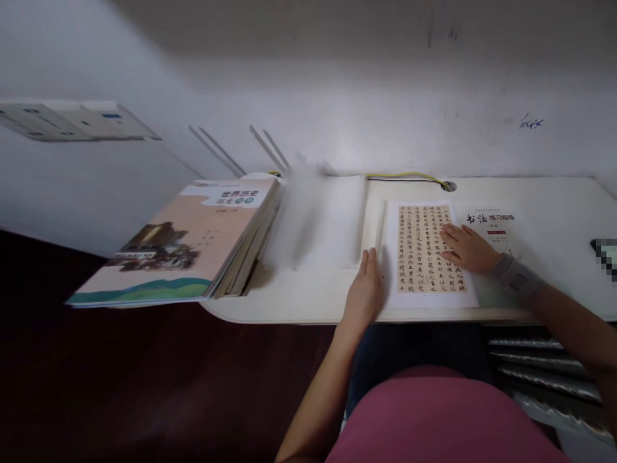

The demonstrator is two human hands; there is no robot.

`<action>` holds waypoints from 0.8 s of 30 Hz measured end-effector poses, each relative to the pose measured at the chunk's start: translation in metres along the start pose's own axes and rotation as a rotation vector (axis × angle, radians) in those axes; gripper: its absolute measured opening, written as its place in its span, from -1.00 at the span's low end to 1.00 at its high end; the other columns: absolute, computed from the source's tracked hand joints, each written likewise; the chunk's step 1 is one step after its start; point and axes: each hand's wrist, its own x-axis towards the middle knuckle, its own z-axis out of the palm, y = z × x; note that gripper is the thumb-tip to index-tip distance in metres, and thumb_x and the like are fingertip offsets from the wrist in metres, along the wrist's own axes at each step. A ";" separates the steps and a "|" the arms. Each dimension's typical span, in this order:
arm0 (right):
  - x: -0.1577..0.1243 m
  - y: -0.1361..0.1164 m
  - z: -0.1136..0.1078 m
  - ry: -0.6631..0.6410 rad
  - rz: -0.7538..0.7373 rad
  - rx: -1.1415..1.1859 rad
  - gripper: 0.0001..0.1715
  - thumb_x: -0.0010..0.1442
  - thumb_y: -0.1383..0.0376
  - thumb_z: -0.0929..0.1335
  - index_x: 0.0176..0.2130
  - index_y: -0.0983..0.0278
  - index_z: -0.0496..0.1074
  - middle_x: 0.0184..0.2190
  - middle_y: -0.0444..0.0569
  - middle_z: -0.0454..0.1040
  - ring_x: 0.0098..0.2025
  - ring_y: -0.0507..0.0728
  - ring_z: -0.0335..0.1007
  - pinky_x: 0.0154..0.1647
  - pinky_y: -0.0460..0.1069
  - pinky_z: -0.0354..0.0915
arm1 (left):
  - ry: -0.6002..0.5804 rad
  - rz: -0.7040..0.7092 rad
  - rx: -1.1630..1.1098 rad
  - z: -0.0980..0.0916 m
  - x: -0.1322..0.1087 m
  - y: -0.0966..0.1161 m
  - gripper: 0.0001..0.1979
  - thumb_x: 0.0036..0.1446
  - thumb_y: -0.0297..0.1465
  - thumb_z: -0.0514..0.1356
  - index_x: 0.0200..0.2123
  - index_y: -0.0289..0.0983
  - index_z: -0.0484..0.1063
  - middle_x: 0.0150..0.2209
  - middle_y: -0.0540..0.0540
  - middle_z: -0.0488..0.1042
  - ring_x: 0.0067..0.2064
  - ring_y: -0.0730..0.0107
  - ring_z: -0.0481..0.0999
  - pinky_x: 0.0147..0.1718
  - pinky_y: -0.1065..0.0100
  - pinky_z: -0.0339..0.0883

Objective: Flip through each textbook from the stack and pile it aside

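A calligraphy book [430, 283] lies on the white desk, with columns of brush characters on its left part and a printed title on the right. My right hand [467, 249] rests flat on it, fingers spread, a grey band around the wrist. Along the book's left edge stands my left hand [365, 290], fingers stretched out and close together. Its fingertips are by the right edge of a white, partly blurred rack or bookend [337, 222]; whether they touch it I cannot tell.
A thick stack of books [178, 247] with a pink history cover sits at the desk's left end. A yellow cable [405, 174] runs along the wall to a round hole [448, 186]. A dark object [598, 247] lies at the right edge. A white panel [81, 121] is on the left wall.
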 end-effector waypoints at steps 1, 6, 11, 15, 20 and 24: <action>0.004 -0.007 -0.003 0.007 -0.020 -0.003 -0.33 0.35 0.09 0.07 0.25 0.49 0.16 0.27 0.30 0.14 0.31 0.36 0.04 0.23 0.30 0.09 | 0.012 -0.030 -0.042 -0.004 0.000 -0.003 -0.42 0.20 -0.55 -0.05 0.30 -0.39 -0.01 0.28 -0.41 0.12 0.25 0.05 0.25 0.13 0.03 0.26; 0.048 -0.060 -0.010 -0.009 -0.227 0.043 -0.37 0.36 0.08 0.08 0.24 0.38 0.19 0.28 0.21 0.16 0.31 0.30 0.03 0.26 0.28 0.03 | 0.049 -0.093 -0.222 -0.012 -0.005 -0.014 -0.43 0.21 -0.50 -0.04 0.30 -0.33 0.02 0.22 -0.29 0.28 0.19 0.17 0.35 0.12 0.10 0.30; 0.110 -0.079 0.001 -0.069 -0.309 0.091 -0.43 0.34 0.11 0.14 0.21 0.33 0.22 0.27 0.15 0.20 0.29 0.28 0.08 0.23 0.24 0.08 | 0.029 -0.013 -0.172 -0.006 -0.011 -0.010 -0.42 0.21 -0.51 -0.07 0.31 -0.37 -0.03 0.23 -0.33 0.25 0.21 0.18 0.33 0.12 0.11 0.30; 0.147 -0.044 0.010 -0.073 -0.142 0.190 -0.49 0.32 0.25 0.14 0.18 0.37 0.27 0.26 0.17 0.20 0.28 0.26 0.09 0.26 0.23 0.05 | 0.005 0.130 -0.016 -0.003 -0.014 -0.006 -0.48 0.25 -0.49 -0.11 0.27 -0.48 0.05 0.20 -0.41 0.28 0.23 0.13 0.29 0.17 0.06 0.22; 0.170 -0.018 0.002 -0.039 0.007 0.239 -0.45 0.33 0.32 0.06 0.20 0.47 0.22 0.26 0.23 0.19 0.30 0.23 0.07 0.28 0.18 0.07 | -0.065 0.269 0.200 -0.003 -0.018 0.004 -0.38 0.30 -0.13 -0.06 0.22 -0.51 0.13 0.23 -0.51 0.18 0.31 -0.02 0.11 0.20 -0.06 0.12; 0.155 -0.053 -0.010 0.030 -0.124 0.300 -0.35 0.38 0.13 -0.02 0.27 0.44 0.12 0.30 0.17 0.11 0.35 0.21 -0.05 0.32 0.20 -0.03 | -0.129 0.285 0.350 -0.004 -0.021 0.012 -0.17 0.23 0.07 -0.12 0.22 -0.58 0.13 0.25 -0.56 0.10 0.32 -0.11 0.04 0.21 -0.11 0.08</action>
